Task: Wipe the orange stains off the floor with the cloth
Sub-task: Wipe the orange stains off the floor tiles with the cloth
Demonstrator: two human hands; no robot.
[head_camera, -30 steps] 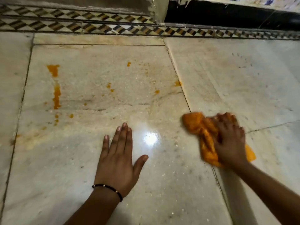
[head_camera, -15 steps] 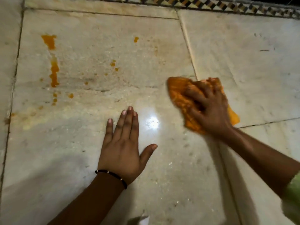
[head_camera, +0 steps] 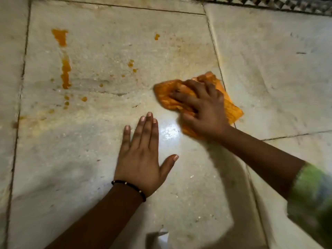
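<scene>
Right hand (head_camera: 203, 109) is pressed down on the cloth (head_camera: 228, 103), fingers bunched into it, gripping it against the floor (head_camera: 269, 78). Cloth is orange, crumpled, lying across the seam between 2 marble slabs; long axis runs diagonally, upper-left to lower-right, with the far corner sticking out lower-right of the hand. Left hand (head_camera: 142, 153) lies flat on the floor, palm down, fingers spread and pointing away from the person, holding nothing, just beside the cloth without touching it. Black bracelet (head_camera: 129, 186) on the left wrist. Stains (head_camera: 65, 71): 1 long vertical orange streak well left of the cloth, smaller spots scattered between streak and cloth. Green sleeve (head_camera: 312, 191) at right edge, blurred.
</scene>
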